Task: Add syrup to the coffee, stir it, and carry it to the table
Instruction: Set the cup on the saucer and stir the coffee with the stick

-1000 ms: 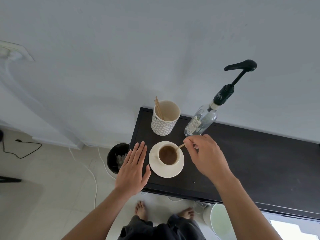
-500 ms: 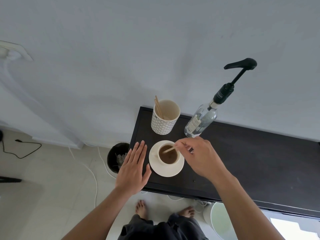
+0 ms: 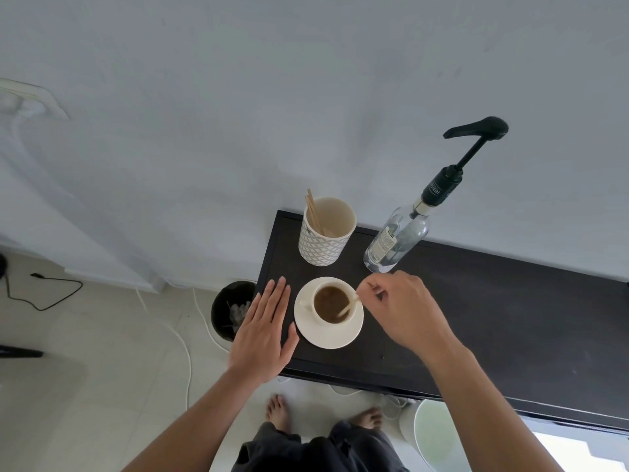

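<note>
Head view: coffee cup (image 3: 332,305) on saucer (image 3: 327,335) near the dark surface (image 3: 493,321) edge. Right hand (image 3: 405,313) fingers pinched on wooden stirrer (image 3: 348,307) dipped in the coffee. Left hand (image 3: 263,335) flat, fingers released, beside saucer. Syrup pump bottle (image 3: 400,236) behind.

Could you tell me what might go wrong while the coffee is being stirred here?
The coffee cup is fairly full, so the stir stick in the right hand could slosh coffee onto the saucer. The left hand lies flat beside the saucer, not steadying it, and cup and saucer sit near the dark counter's front corner.
</note>
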Available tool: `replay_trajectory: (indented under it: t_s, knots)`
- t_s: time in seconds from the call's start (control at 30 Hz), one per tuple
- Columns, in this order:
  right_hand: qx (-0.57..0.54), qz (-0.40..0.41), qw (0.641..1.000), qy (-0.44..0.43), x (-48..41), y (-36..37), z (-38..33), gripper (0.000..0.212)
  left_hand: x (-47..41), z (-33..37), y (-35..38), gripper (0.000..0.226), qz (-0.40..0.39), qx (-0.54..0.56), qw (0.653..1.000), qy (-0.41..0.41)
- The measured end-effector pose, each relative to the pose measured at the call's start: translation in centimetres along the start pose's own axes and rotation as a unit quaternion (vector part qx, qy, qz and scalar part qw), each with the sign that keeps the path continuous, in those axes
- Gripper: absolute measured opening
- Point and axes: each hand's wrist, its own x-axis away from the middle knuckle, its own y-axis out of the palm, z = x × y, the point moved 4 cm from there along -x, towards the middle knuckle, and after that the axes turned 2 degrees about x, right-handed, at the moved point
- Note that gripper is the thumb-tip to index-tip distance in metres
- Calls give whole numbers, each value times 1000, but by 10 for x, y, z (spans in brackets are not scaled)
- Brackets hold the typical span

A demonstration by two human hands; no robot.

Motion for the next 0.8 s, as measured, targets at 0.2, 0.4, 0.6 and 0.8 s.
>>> replay_trajectory:
  t_s: [0.2,0.4,0.6,0.8]
  knots:
    - [-52,23,998,-15,0,-6,-3,22,0,1,-1,76,-1,2,1000,0]
    - [49,25,998,11,1,-8,3,21,-1,2,-2,77,-2,2,1000,-1]
    - [-80,7,997,9,7,1,-4,24,0,2,-1,77,-1,3,1000,0]
    - [46,56,997,38,6,-2,4,22,-1,0,1,77,-3,-2,1000,0]
